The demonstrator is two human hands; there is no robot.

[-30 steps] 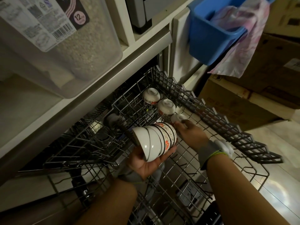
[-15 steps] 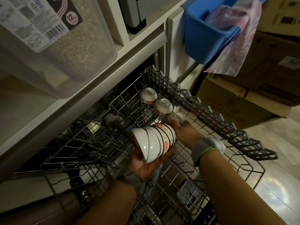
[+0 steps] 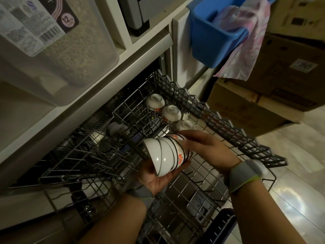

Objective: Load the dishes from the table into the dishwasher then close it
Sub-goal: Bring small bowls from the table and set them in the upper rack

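The dishwasher's pulled-out wire rack (image 3: 222, 122) fills the middle of the head view. Three white bowls stand upside down in a row at its back right: one (image 3: 155, 101), a second (image 3: 171, 112) and a third (image 3: 184, 125). My left hand (image 3: 154, 178) holds a nested stack of white bowls (image 3: 165, 155) on its side from below, over the rack. My right hand (image 3: 207, 147) has its fingers round the red-flowered bowl at the stack's right end. The fingertips are partly hidden behind that bowl.
A clear bin of grain (image 3: 61, 50) stands on the counter above the dishwasher. A blue tub (image 3: 211, 37) with a pink cloth (image 3: 246, 41) hangs at the upper right, with cardboard boxes (image 3: 263, 103) below it. A grey item (image 3: 116, 128) sits in the rack's left side.
My right hand left the third bowl in the rack and came back to the stack's right end. The stack and my left hand stayed roughly where they were.
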